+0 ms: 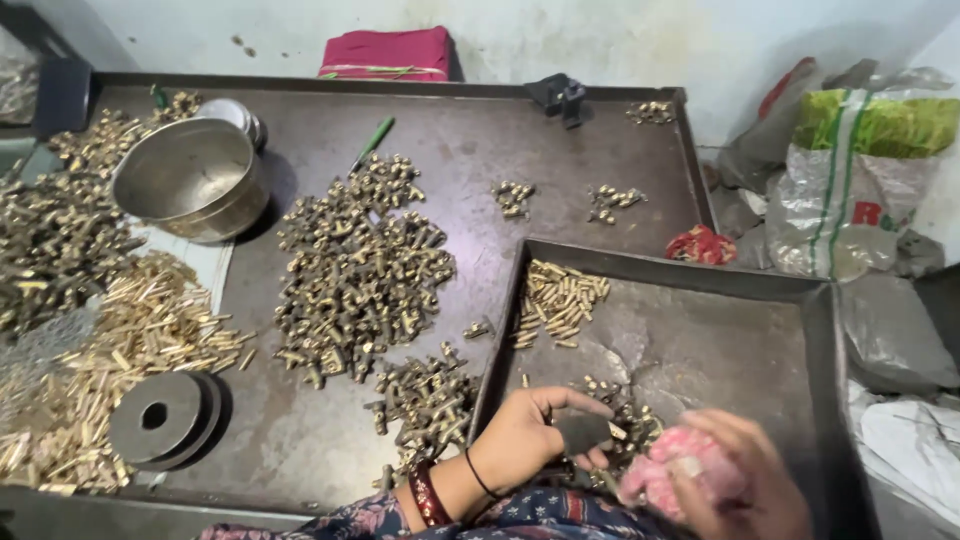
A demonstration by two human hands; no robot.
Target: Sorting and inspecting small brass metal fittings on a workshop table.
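Note:
My left hand (530, 432) is at the bottom centre, fingers curled around a small dark block (583, 432), over the near corner of a smaller dark metal tray (800, 360). My right hand (730, 480) is beside it at the bottom right, closed on a pink cloth wad (672, 472). Between the two hands lies a small heap of brass fittings (630, 420). A row of brass pins (558, 300) sits in the tray's far left corner.
A large metal tray (470, 130) holds a big pile of brass fittings (355, 275), a steel bowl (190, 180), brass pins (140, 340) at left, and stacked dark discs (160, 415). Sacks and bags (850, 170) crowd the right; a red cloth (388, 52) lies behind.

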